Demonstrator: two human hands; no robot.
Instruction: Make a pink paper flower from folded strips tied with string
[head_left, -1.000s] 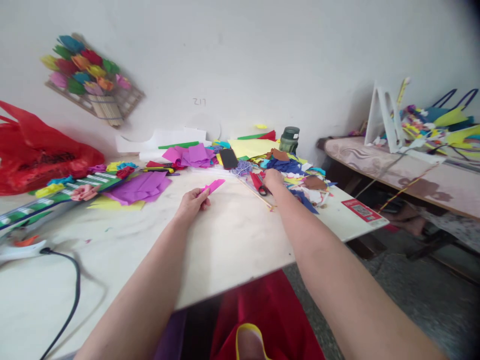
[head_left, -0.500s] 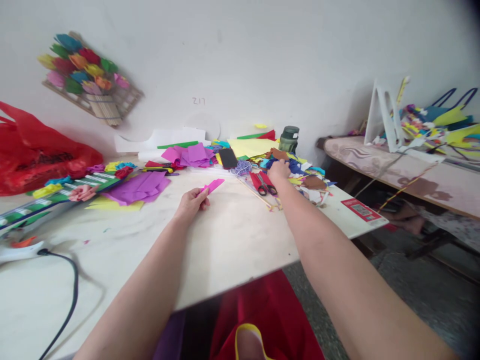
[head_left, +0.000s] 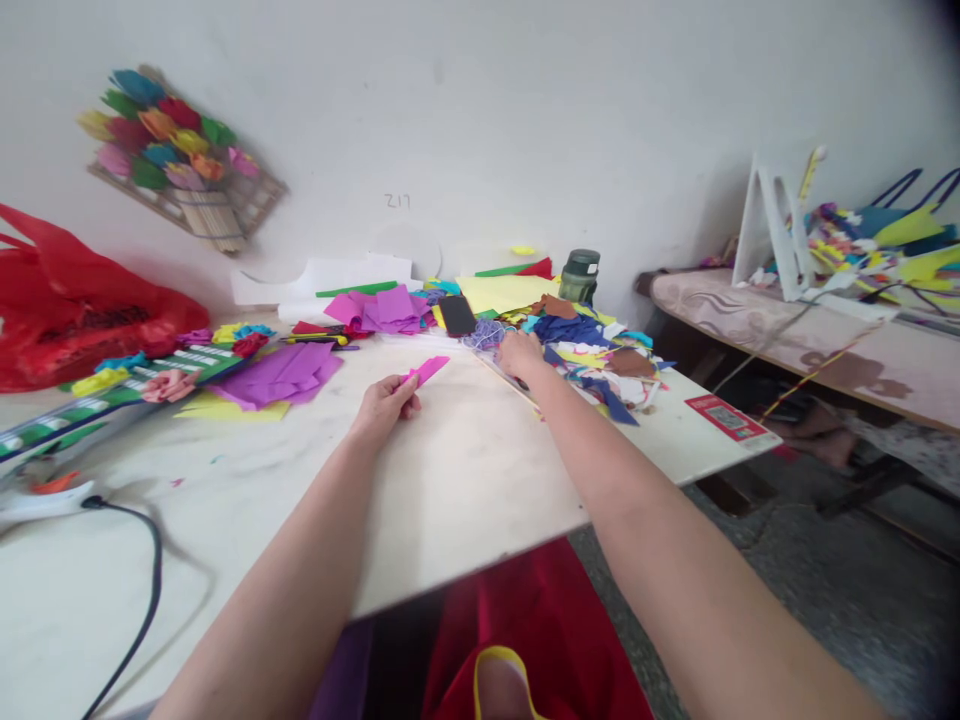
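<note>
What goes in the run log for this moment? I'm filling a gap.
left hand: holds pink paper strip | right hand: over red scissors, grip unclear | table: paper scraps, black phone

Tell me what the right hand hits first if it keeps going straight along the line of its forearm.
Most likely the tangle of purple yarn just beyond the right hand, with the black phone lying a little further on. Depth is hard to judge here, so the hand may already be touching the yarn.
</note>
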